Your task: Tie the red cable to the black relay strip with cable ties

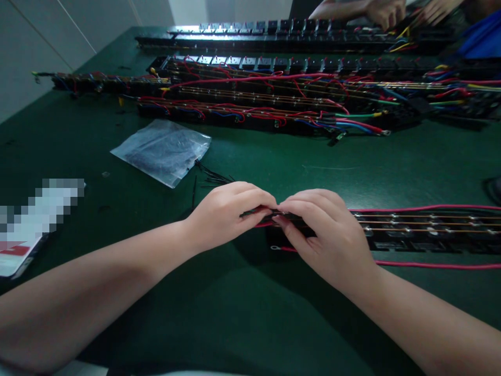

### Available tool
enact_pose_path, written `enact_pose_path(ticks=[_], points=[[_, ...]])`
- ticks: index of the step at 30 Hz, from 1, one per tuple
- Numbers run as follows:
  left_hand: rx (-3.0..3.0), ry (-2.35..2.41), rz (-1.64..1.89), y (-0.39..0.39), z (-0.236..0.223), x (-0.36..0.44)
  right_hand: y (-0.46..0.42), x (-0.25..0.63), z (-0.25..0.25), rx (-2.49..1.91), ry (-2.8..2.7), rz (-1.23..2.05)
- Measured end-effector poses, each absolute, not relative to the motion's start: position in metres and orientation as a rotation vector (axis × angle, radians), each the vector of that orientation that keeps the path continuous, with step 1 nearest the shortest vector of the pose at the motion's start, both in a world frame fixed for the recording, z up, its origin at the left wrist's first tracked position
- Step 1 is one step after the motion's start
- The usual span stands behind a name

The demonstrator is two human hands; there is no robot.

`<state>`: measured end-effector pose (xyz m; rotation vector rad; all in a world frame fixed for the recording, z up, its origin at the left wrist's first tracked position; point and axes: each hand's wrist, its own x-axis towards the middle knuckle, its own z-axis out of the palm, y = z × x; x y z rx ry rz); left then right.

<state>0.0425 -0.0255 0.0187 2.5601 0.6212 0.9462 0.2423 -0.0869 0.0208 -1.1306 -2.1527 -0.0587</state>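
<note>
- Black thin strip, looks like a cable tie (261, 212), pinched between both sets of fingertips right at the near end of the black power strip (422, 232).
- Left hand (229, 214) curled, thumb and forefinger closed on the tie's left end; right hand (326, 235) curled too, fingers closed on the tie's other end and resting over the strip's end, partly hiding it.
- Red wire (430, 208) runs along the strip's far edge, a second red lead with a ring terminal (274, 247) comes out below the right hand; the tie sits where they meet the strip end. Whether it is already looped around them, cannot tell, fingers cover it.
- Doing it well, my judgement: keep the grip at the tips, keep the tie flat, keep wires bunched under the right fingers so none slips out, pull along the tie not sideways.
- Loose black ties (211, 178) fan out just beyond the left hand, beside a clear plastic bag (162, 149) on the green worktop (250, 313).
- Further back: rows of wired strips (274, 104) with red, blue, green leads.
- Far edge: another person's hands (376, 10) at a strip.
- Left edge: blurred-out flat object (31, 219).
</note>
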Motion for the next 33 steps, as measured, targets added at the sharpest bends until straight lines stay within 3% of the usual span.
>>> enact_pose_path(ticks=[33], points=[[1.705,0.629,0.753,-0.0195,0.015,0.0463,-0.0875,0.2408,0.0193,-1.077,-2.174,0.039]])
